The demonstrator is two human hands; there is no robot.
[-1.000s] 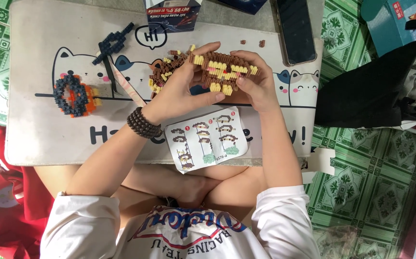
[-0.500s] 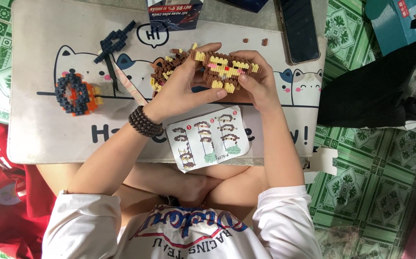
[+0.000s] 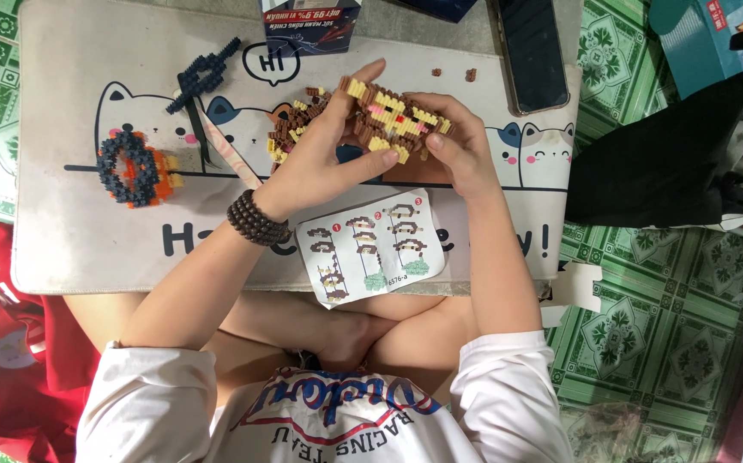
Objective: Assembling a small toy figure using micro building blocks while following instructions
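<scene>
Both hands met over the middle of a low counter (image 3: 71, 249) covered with a pale mat printed with cartoon cats. The left hand (image 3: 320, 159), with a dark bead bracelet (image 3: 255, 219) on its wrist, and the right hand (image 3: 461, 150) held between them a brown and yellow brick model (image 3: 388, 120), raised just above the mat. The left fingers (image 3: 363, 81) were clamped on the model's left and far side, one long finger lying up across its back; the right fingers (image 3: 440, 146) were closed on its right end, thumb pressed against the near edge.

Just behind the left hand, a loose heap of brown and yellow bricks (image 3: 290, 129) lay on the mat, touching or nearly touching the knuckles; which could not be told. Near the hands, on the near edge of the counter, lay a printed instruction sheet (image 3: 371, 249) with small step drawings. Well to the left sat a round blue and orange brick ring (image 3: 131, 167), and beyond it a dark blue brick piece (image 3: 204, 73) beside a thin pale stick (image 3: 230, 159). At the far edge stood a small carton (image 3: 307, 21), and to the far right a dark phone (image 3: 532, 51) lay face up. Two stray brown bricks (image 3: 470, 75) rested near the phone.
</scene>
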